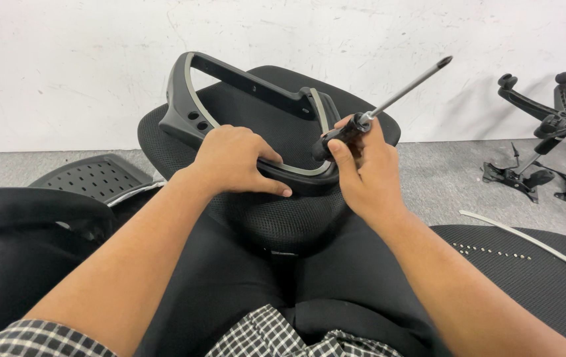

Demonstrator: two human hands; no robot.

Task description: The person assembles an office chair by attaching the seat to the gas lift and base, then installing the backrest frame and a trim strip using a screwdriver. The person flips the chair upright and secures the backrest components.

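A person sits on the floor with legs in black trousers stretched toward a white wall, seen from above their own hands. Across their lap rests a black mesh chair seat (276, 218), rounded and tilted up toward the wall. On top of it lies a black plastic armrest frame (190, 99), a curved loop with a grey strip along its inner edge and two small round holes on its left corner.

The left hand (233, 162) lies over the near rail of the armrest frame, fingers curled together over the top and the thumb stretched along the rail's near side, pressing it down onto the seat.

The right hand (365, 168) sits just to the right, at the frame's near right corner. Its fingers are clamped around the dark handle of a screwdriver (389, 99). The long metal shaft angles up and away to the right, its tip pointing toward the wall, well clear of the frame.

On the left, near the person, is a large black curved chair part (25, 211), and beyond it a black perforated plastic panel (94, 177) lying flat on the grey floor. On the right, near the person's leg, lies another black mesh panel (527, 264) with a row of small pale dots, and a thin white strip (527, 239) across it. Farther right, by the wall, a black star-shaped chair base (551, 119) with castor posts lies tipped over.
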